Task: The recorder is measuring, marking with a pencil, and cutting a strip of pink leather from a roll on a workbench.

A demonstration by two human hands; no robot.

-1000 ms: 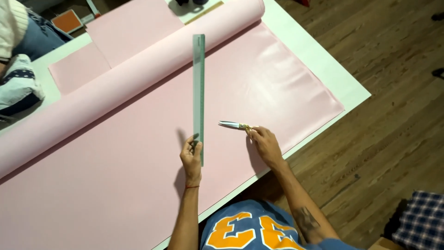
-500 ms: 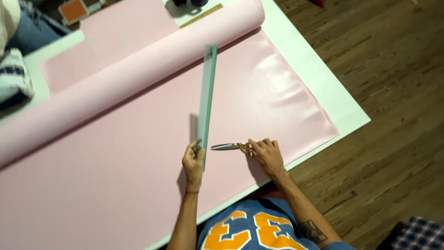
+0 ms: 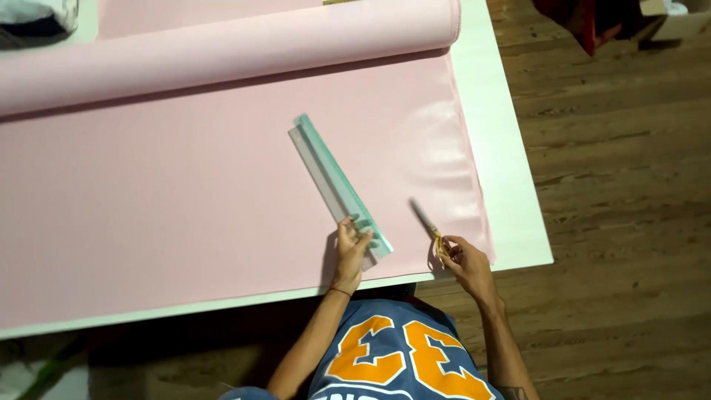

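A white desk (image 3: pixel 511 185) stands on a dark wood plank floor (image 3: pixel 629 222), and pink sheet material (image 3: pixel 185 200) covers nearly all of its top, fed from a thick pink roll (image 3: pixel 222 52) lying across the far side. The left hand (image 3: pixel 352 252) grips the near end of a long pale green ruler (image 3: pixel 337 178), fingers curled over its edge, holding it flat on the pink sheet. The right hand (image 3: pixel 463 259) is closed on the yellowish handles of a pair of scissors (image 3: pixel 429 226), whose blurred blades point away over the sheet near its right edge. The two hands are apart, with bare pink sheet between them. Compared with half a second ago, the ruler now leans to the left rather than running almost straight away from the person, and the scissors point up the sheet instead of lying sideways toward the ruler. A blue jersey with orange numerals (image 3: pixel 400 355) fills the bottom edge.
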